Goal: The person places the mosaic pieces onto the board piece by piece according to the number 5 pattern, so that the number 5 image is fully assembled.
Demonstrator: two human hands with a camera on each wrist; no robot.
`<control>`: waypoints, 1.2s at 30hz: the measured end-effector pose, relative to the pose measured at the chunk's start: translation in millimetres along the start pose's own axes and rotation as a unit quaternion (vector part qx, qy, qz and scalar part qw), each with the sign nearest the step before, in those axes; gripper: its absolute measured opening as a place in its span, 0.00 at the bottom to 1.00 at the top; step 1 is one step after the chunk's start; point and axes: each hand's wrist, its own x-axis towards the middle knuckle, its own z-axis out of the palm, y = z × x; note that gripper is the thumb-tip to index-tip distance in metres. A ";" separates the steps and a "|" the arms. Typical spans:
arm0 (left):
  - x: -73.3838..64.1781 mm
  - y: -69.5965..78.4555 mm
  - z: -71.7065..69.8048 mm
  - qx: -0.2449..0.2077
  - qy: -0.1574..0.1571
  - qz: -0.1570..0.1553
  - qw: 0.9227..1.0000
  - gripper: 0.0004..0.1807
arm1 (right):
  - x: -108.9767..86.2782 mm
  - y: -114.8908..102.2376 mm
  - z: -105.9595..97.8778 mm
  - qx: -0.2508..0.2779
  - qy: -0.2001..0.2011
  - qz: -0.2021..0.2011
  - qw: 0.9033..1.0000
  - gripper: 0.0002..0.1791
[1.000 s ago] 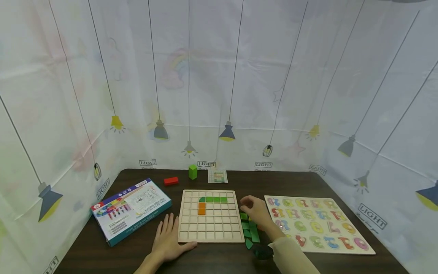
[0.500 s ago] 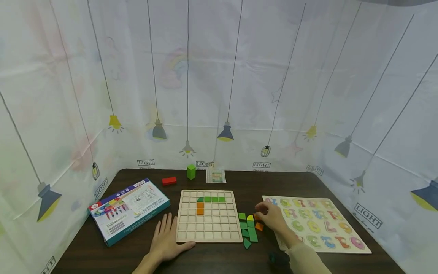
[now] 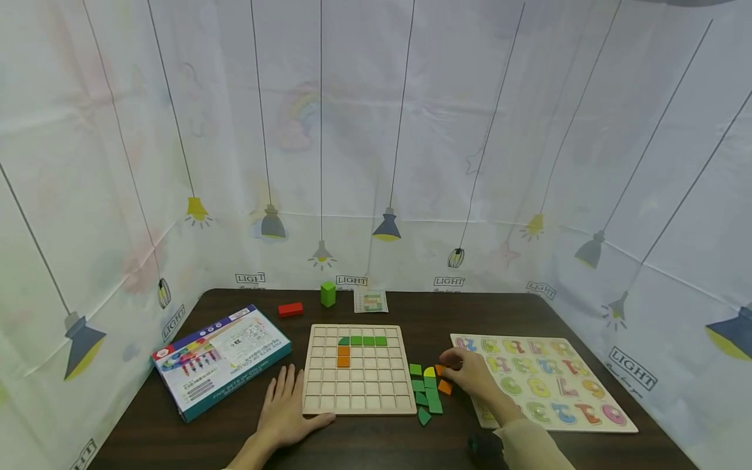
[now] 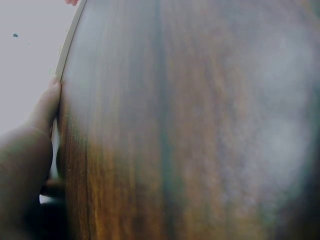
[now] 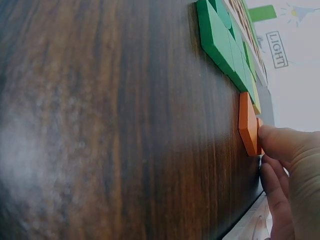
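My left hand (image 3: 286, 408) lies flat with spread fingers beside the square wooden grid board (image 3: 358, 410), its thumb at the board's near left corner. In the left wrist view the thumb (image 4: 47, 102) rests along the board's edge. On the grid sit a row of green pieces (image 3: 369, 341) and an orange piece (image 3: 343, 356). Right of the board my right hand (image 3: 470, 372) pinches a small orange block (image 3: 439, 370) between thumb and fingers. Another orange block (image 5: 246, 122) lies just in front of it in the right wrist view. Green blocks (image 3: 432, 399) and a yellow-topped one (image 3: 429, 373) lie alongside.
A puzzle box (image 3: 223, 359) lies at the left. Toward the back are a red block (image 3: 290, 309), a green block (image 3: 328, 294) and a small pattern card (image 3: 371, 301). A letter puzzle board (image 3: 558, 385) lies at the right, partly under my right forearm.
My right hand has moved right from above the green blocks to the orange blocks, uncovering the yellow-topped piece. Over the last half second it has hardly moved. The left hand has stayed in place.
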 end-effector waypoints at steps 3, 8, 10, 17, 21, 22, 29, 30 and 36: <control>-0.2 0.5 -0.3 0.000 0.000 0.000 1.000 0.66 | -0.2 0.2 -0.2 -0.005 -0.003 -0.010 1.000 0.11; -0.2 0.8 -0.5 0.002 -0.001 -0.001 1.000 0.66 | -0.2 -0.7 -0.4 -0.013 -0.005 -0.006 1.000 0.10; -0.1 0.7 -0.3 0.002 -0.002 -0.001 1.000 0.66 | 0.1 -1.3 -0.4 -0.012 -0.003 -0.001 1.000 0.10; -0.3 1.1 -0.5 0.001 0.000 -0.005 1.000 0.66 | 0.7 -5.6 -0.2 -0.009 0.000 0.010 1.000 0.09; -0.5 1.8 -0.6 0.000 0.000 -0.005 1.000 0.66 | 1.0 -9.3 -0.5 -0.005 0.005 0.007 1.000 0.09; -0.4 1.4 -0.5 0.000 0.000 -0.004 1.000 0.66 | 1.7 -10.6 -0.3 -0.004 0.007 0.005 1.000 0.09; 0.1 0.6 -0.7 -0.001 0.004 -0.001 1.000 0.66 | 10.3 -16.1 3.1 -0.022 0.017 0.001 1.000 0.10; 0.0 0.5 -0.6 -0.001 0.003 -0.002 1.000 0.65 | 11.4 -17.2 3.8 -0.025 0.020 -0.001 0.999 0.10; 0.1 -0.4 0.2 -0.004 0.002 -0.001 1.000 0.65 | 15.4 -26.5 12.1 -0.003 0.031 -0.016 0.999 0.10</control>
